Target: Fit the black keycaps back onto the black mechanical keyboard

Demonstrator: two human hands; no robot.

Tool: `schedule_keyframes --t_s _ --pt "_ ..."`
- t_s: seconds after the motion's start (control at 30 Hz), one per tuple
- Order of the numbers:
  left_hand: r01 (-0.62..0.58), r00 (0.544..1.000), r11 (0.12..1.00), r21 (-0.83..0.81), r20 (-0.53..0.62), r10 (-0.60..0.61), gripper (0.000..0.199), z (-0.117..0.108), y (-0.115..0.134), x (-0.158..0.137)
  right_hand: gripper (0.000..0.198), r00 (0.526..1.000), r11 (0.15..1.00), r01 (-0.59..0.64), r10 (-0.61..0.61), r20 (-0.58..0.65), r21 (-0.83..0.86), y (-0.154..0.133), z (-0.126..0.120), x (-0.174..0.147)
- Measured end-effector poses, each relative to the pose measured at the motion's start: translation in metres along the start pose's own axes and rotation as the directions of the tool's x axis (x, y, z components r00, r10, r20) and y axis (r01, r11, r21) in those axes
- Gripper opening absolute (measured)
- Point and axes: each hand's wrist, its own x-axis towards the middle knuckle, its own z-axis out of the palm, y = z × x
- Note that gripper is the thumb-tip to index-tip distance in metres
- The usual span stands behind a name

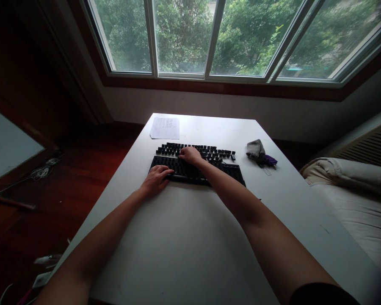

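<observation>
A black keyboard (190,173) lies across the white table, its key area dark and hard to make out. At its front left corner, my left hand (157,177) grips the keyboard, fingers over the top and thumb by the front edge. My right hand (190,155) is over the keyboard's back edge with its fingertips pinched together; whatever they hold is too small or hidden to name. Just behind the keyboard stand rows of loose black keycaps (212,149), partly covered by this hand. One keycap (233,157) sits at the right end of the rows.
A printed paper sheet (165,128) lies at the table's back left. To the right are a grey cloth (255,149) and a purple item (269,160). The white table (165,245) faces a window (184,38). A padded seat or bed (349,199) stands at the right.
</observation>
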Motion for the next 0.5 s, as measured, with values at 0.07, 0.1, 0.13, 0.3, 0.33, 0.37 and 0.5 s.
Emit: schedule_keyframes --t_s 0.07,0.1,0.13,0.3,0.33,0.37,0.5 --pt "-0.001 1.0 1.0 0.011 0.002 0.001 0.049 -0.001 0.0 -0.001 0.018 1.0 1.0 -0.003 0.003 -0.03 0.015 0.0 -0.002 -0.002" --pt "-0.003 1.0 1.0 0.018 0.005 0.003 0.049 -0.001 0.0 -0.001 0.018 0.999 1.0 -0.004 0.005 -0.048 0.027 0.001 -0.004 -0.004" --pt "-0.004 1.0 1.0 0.026 0.009 0.004 0.049 -0.001 0.0 -0.001 0.019 0.998 0.999 -0.003 0.005 -0.065 0.042 0.002 -0.005 -0.006" --pt "-0.022 1.0 0.998 0.052 0.016 0.021 0.05 -0.002 0.002 -0.002 0.021 0.998 0.987 0.052 -0.046 -0.047 0.149 0.011 -0.015 -0.017" --pt "-0.026 1.0 0.998 0.056 0.016 0.026 0.05 -0.002 0.003 -0.002 0.021 0.997 0.981 0.07 -0.067 -0.024 0.179 0.013 -0.016 -0.02" --pt "-0.031 0.999 0.998 0.061 0.017 0.03 0.05 -0.002 0.003 -0.002 0.021 0.996 0.973 0.088 -0.09 0.0 0.212 0.014 -0.017 -0.024" --pt "-0.038 0.999 0.996 0.082 0.025 0.036 0.049 -0.003 0.004 -0.002 0.022 0.983 0.939 0.11 -0.151 0.105 0.327 0.016 -0.016 -0.04"
